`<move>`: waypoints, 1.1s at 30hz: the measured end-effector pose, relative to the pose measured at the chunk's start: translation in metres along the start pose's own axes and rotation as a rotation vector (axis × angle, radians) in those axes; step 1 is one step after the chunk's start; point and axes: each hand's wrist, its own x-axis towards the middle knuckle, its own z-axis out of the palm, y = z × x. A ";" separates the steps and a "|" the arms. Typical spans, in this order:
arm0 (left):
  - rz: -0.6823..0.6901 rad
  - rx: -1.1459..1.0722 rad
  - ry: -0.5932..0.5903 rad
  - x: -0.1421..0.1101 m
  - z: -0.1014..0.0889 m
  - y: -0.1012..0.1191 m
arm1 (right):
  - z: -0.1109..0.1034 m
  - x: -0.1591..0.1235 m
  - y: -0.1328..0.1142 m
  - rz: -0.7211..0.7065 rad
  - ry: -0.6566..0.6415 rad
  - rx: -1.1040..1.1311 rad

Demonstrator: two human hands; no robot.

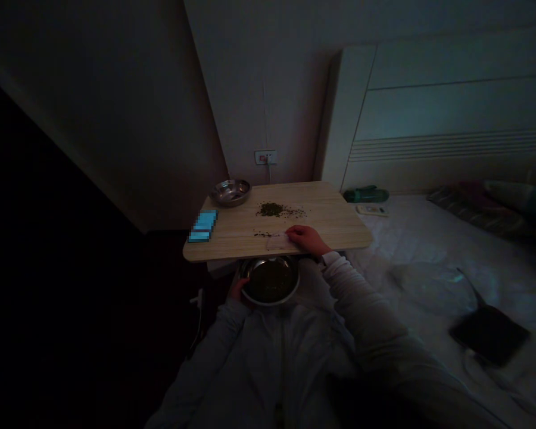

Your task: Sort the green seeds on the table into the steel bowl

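Note:
My left hand (238,291) grips the left rim of a steel bowl (296,285), held at my lap just below the table's front edge. Dark green, bean-like grains (272,282) fill much of its inside. Over the front of the small wooden table (335,205), my right hand (304,237) is closed on a thin pale card (277,241) lying against the tabletop. A short row of loose grains (262,233) runs along the card's far edge. Farther back lies a larger pile of the same grains (270,209), with some scattered to its right.
A second steel bowl (231,193) stands at the table's back left, with a lit, blurred-out phone (203,226) before it. On the bed to the right are a green bottle (366,194), a remote control (372,210) and a dark flat object (489,335). A wall socket (265,157) holds a plug.

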 end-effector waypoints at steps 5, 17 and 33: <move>-0.034 -0.036 0.015 -0.004 0.001 0.001 | 0.000 0.000 0.002 -0.024 -0.042 0.024; -0.124 -0.041 -0.109 0.002 -0.012 0.002 | -0.002 0.004 0.007 0.034 0.021 0.283; -0.011 0.039 0.013 -0.008 -0.006 0.006 | -0.002 0.007 0.009 0.087 0.266 0.316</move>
